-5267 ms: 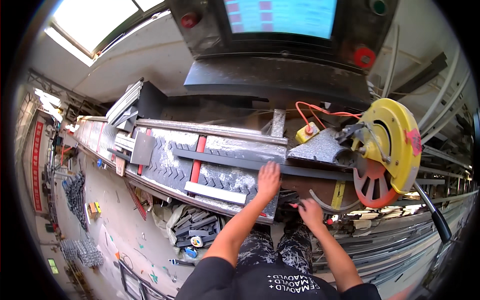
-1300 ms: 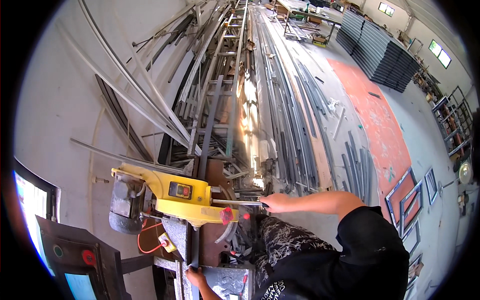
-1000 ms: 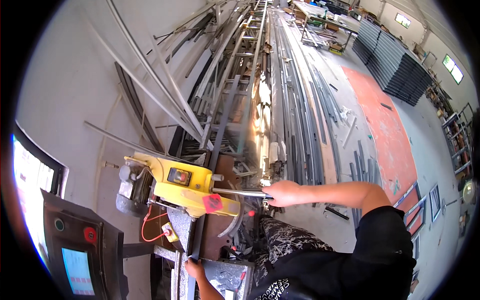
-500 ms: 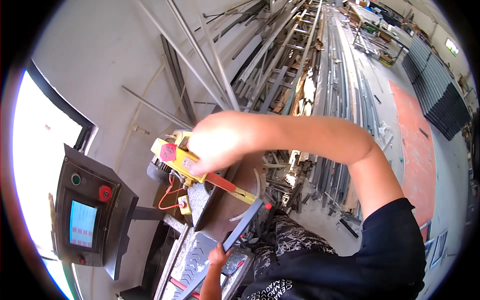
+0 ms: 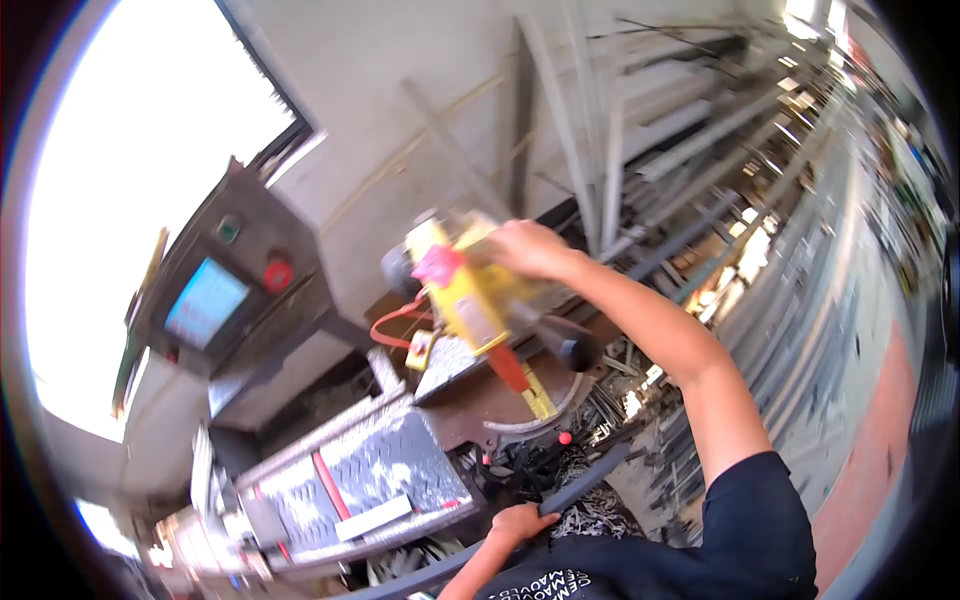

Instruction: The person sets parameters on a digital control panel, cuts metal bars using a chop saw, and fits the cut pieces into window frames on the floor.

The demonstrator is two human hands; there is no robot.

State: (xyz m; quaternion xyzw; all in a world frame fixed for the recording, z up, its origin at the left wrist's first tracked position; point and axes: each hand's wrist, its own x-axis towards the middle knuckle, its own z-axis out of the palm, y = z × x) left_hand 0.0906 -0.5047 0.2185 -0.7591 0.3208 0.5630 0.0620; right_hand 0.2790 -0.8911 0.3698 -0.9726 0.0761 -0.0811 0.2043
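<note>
Atop the yellow chop saw (image 5: 468,290), the right hand (image 5: 528,247) rests with fingers curled down over the top of its housing, the arm stretched out across the frame from the lower right; whether it clasps a handle there is lost in blur. Lower down, near the bottom edge, the left hand (image 5: 518,520) is closed around a long dark metal bar (image 5: 590,481) that runs slantwise below the saw. The saw sits between the two hands, above the bar, its black handle (image 5: 570,350) jutting right. Left of the left hand lies a checker-plate table (image 5: 385,470). Farther left stands a grey control box (image 5: 230,290) with a blue screen. Metal profiles (image 5: 700,150) lean along the wall beyond.
</note>
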